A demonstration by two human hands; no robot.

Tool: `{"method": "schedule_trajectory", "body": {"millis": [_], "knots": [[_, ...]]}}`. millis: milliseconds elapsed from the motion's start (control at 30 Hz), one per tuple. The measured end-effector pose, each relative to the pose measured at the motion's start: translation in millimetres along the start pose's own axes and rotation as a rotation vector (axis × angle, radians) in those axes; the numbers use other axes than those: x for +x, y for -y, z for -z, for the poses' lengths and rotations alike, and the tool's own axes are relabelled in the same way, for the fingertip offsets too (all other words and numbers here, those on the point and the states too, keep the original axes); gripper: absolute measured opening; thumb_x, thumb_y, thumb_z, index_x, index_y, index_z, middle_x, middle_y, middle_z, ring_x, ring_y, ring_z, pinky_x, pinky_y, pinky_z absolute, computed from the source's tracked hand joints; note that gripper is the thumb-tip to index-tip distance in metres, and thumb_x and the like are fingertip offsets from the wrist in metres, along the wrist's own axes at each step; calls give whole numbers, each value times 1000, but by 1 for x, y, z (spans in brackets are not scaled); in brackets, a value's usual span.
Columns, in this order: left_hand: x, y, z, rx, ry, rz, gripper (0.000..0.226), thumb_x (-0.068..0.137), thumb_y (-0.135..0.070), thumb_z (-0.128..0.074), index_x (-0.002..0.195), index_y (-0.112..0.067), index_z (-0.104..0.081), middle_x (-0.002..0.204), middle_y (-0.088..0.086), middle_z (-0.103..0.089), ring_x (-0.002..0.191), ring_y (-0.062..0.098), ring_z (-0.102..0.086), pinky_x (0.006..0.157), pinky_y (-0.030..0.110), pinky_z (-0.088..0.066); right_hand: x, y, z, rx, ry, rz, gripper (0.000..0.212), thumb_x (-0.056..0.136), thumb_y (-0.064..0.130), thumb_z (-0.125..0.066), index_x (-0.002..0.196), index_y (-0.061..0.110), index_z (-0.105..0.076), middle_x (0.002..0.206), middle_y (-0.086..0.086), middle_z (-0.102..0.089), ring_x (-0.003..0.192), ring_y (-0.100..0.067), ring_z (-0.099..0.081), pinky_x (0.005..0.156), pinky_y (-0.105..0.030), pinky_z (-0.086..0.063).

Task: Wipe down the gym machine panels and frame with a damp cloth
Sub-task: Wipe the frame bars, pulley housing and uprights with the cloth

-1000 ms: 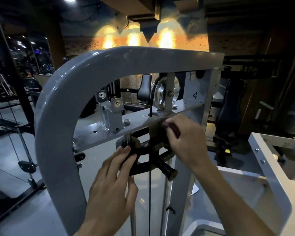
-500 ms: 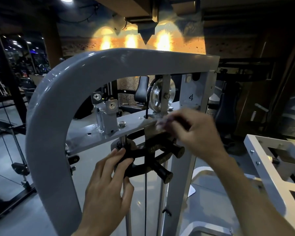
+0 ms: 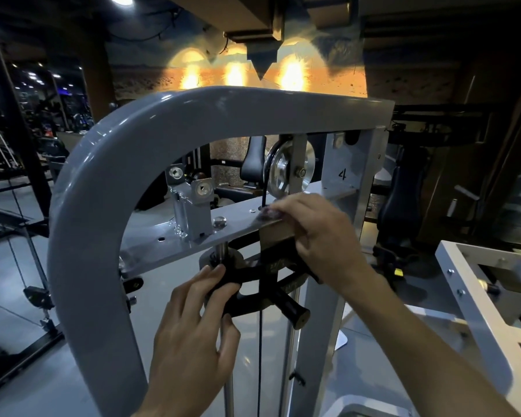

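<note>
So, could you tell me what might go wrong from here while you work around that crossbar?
1. The right hand is blurred at the edge of the grey crossbar, close to the cable and pulley; fingers could get pinched if the cable moved.
2. The left hand rests on the black weight plate below; it might shift or trap fingers.
3. No cloth is clearly visible.
</note>
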State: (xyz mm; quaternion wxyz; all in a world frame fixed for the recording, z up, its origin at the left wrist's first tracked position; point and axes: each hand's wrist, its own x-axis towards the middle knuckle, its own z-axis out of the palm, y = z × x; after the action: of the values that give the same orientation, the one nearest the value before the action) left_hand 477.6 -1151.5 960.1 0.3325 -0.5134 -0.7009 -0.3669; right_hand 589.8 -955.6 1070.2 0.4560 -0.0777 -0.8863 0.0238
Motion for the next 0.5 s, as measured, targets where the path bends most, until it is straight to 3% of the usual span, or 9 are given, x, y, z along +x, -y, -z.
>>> {"method": "schedule_trajectory", "body": {"millis": [67,133,233,300,367,500], "knots": [[-1,2,0,-5,-10,-5,42,85,-19,-53,122,-13,-72,141,0,-56,128,24,-50,110,26,-36,-2,-14,4,-11,-80,-107,32,87,15,-54,113,17,-73,112,2,-72,104,-15,-62,93,-34,-53],[-1,1,-2,-16,-25,5,41,85,-19,-54,121,-12,-73,140,1,-57,128,25,-50,114,21,-32,-6,-5,-1,8,-122,-168,28,90,8,-62,114,17,-73,112,3,-72,105,-13,-62,96,-36,-53],[-1,-3,-7,-9,-36,44,41,84,-20,-53,118,-13,-75,136,3,-58,123,27,-50,105,24,-39,-8,33,-16,90,-84,-51,38,84,-6,-68,115,16,-72,113,2,-71,109,-13,-61,100,-25,-46],[1,-4,-8,4,-30,57,42,84,-22,-53,118,-14,-75,135,4,-57,120,29,-50,97,29,-44,-8,44,-16,109,-28,58,40,84,-6,-67,118,13,-71,116,0,-71,110,-17,-62,98,-26,-47],[0,-2,-8,13,-24,47,41,84,-22,-54,118,-14,-75,135,4,-56,118,29,-50,99,29,-42,-8,26,-9,96,-14,70,41,85,-2,-65,122,15,-70,119,0,-71,113,-17,-62,99,-28,-48],[-1,1,-7,10,-23,26,39,86,-22,-53,118,-14,-74,137,4,-58,122,28,-50,106,27,-37,-18,-34,3,7,-147,-116,31,92,8,-61,118,18,-72,114,2,-73,104,-11,-65,95,-38,-57]]}}
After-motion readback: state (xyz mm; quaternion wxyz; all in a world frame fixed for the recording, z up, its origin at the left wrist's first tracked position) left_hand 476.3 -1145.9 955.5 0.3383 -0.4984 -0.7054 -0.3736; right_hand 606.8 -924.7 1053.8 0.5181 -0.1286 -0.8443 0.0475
